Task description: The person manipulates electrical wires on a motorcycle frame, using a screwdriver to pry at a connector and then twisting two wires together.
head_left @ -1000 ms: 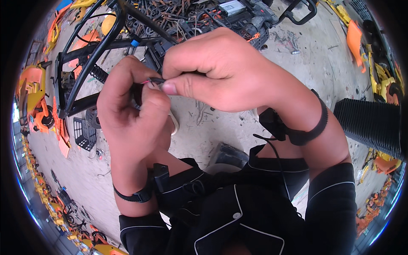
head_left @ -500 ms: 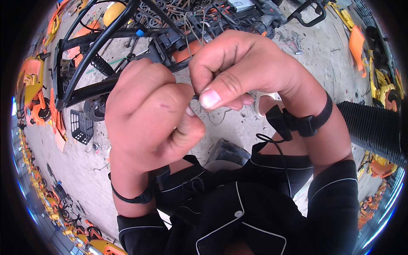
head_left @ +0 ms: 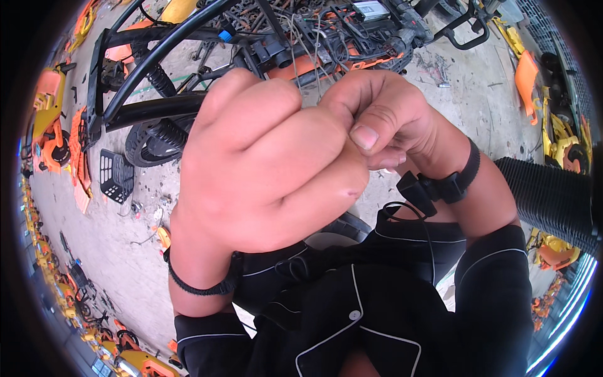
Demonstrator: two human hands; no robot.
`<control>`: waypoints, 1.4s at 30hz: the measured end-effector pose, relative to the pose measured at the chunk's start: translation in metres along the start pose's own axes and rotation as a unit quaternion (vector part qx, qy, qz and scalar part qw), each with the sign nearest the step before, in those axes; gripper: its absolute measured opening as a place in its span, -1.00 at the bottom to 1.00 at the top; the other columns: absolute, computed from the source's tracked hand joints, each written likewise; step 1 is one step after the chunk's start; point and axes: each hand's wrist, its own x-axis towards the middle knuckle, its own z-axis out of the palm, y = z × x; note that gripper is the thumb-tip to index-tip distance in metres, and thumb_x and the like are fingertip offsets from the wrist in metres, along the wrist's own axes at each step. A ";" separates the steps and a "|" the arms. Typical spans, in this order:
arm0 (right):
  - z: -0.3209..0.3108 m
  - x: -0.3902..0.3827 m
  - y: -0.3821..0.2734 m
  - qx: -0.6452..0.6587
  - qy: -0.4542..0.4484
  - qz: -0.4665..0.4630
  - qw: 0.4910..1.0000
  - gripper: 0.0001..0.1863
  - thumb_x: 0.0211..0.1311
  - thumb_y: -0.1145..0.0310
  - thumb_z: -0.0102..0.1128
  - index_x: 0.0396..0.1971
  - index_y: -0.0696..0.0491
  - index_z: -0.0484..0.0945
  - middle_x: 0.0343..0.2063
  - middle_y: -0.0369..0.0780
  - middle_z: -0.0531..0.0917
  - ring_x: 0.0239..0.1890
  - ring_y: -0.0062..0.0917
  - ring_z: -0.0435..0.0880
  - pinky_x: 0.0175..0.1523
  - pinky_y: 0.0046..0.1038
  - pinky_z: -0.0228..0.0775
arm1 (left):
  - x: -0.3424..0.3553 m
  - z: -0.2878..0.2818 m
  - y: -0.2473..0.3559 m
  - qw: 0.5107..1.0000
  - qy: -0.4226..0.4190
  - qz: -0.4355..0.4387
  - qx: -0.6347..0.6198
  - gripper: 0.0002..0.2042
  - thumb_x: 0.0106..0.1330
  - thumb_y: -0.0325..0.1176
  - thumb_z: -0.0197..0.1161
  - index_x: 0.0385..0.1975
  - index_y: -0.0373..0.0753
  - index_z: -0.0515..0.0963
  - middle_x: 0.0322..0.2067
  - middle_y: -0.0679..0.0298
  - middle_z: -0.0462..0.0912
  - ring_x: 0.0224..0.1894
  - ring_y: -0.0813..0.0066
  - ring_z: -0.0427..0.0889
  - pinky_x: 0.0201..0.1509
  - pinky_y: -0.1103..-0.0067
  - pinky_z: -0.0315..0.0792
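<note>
Both hands are raised together in front of me, fingertips meeting. My left hand is closed, its back turned up, with the fingers curled under so that whatever they pinch is hidden. My right hand is closed too, its thumb pressed against the bent index finger right beside the left knuckles. Any object between the two hands is covered by the fingers. Behind them stands a black tubular vehicle frame, with a thin cable running down close behind the fingers.
Beyond the hands lies a heap of dark metal parts and wires. A black plastic basket and a wheel are on the left. A ribbed black cylinder stands at right. Orange and yellow body panels line the edges.
My left hand has rolled over and moved right, its back now facing up and covering the fingertips. The right hand has shifted slightly right and down. The view has shifted a little.
</note>
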 end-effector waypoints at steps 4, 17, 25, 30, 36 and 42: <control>-0.005 -0.001 0.005 0.038 -0.022 0.035 0.998 -0.69 0.13 0.35 0.26 -0.48 0.38 0.56 -0.82 -0.19 0.44 -0.90 -0.65 0.25 -0.79 -0.60 -0.02 | -0.001 0.002 0.005 1.000 -0.005 0.003 -0.013 -0.69 -0.43 -0.51 0.33 -0.53 -0.31 0.53 -0.57 0.30 0.40 -0.58 0.35 0.33 -0.55 0.48 0.17; -0.004 -0.008 0.015 0.029 0.007 0.096 0.995 -0.71 0.17 0.33 0.31 -0.45 0.32 0.57 -0.78 -0.22 0.45 -0.85 -0.66 0.30 -0.74 -0.60 0.04 | -0.012 -0.003 0.014 0.997 -0.070 -0.010 -0.022 -0.77 -0.31 -0.56 0.35 -0.55 -0.27 0.53 -0.53 0.31 0.43 -0.55 0.36 0.36 -0.51 0.48 0.26; 0.018 0.012 -0.023 -0.344 0.212 -0.055 0.913 -0.77 0.26 0.23 0.36 -0.39 0.10 0.64 -0.70 -0.39 0.51 -0.63 -0.76 0.45 -0.56 -0.62 0.23 | -0.009 -0.009 0.000 0.966 -0.029 -0.255 0.024 -0.89 0.08 -0.60 0.25 -0.37 -0.37 0.57 -0.49 0.22 0.58 -0.52 0.48 0.47 -0.43 0.60 0.37; 0.027 0.015 -0.015 -0.619 0.244 -0.181 0.725 -0.87 0.24 0.44 0.38 -0.28 0.10 0.60 -0.61 -0.36 0.58 -0.60 -0.71 0.54 -0.51 -0.63 0.35 | -0.011 -0.013 0.000 0.908 -0.036 -0.409 -0.085 -0.95 0.26 -0.55 0.20 -0.33 -0.38 0.54 -0.44 0.32 0.55 -0.41 0.65 0.40 -0.30 0.72 0.28; 0.021 0.016 -0.011 -0.776 0.251 -0.200 0.542 -0.86 0.18 0.37 0.39 -0.30 0.04 0.64 -0.53 -0.24 0.65 -0.49 -0.39 0.66 -0.43 -0.48 0.48 | -0.020 -0.007 -0.005 0.871 -0.013 -0.455 -0.183 -0.94 0.38 -0.53 0.18 -0.25 -0.38 0.54 -0.35 0.37 0.56 -0.32 0.72 0.40 -0.23 0.75 0.29; 0.019 0.015 -0.012 -0.803 0.259 -0.228 0.486 -0.87 0.19 0.37 0.37 -0.29 0.04 0.66 -0.48 -0.22 0.65 -0.47 -0.30 0.65 -0.42 -0.40 0.49 | -0.019 -0.002 -0.006 0.852 0.030 -0.491 -0.179 -0.91 0.41 -0.53 0.19 -0.17 -0.37 0.55 -0.29 0.39 0.59 -0.31 0.78 0.42 -0.24 0.78 0.29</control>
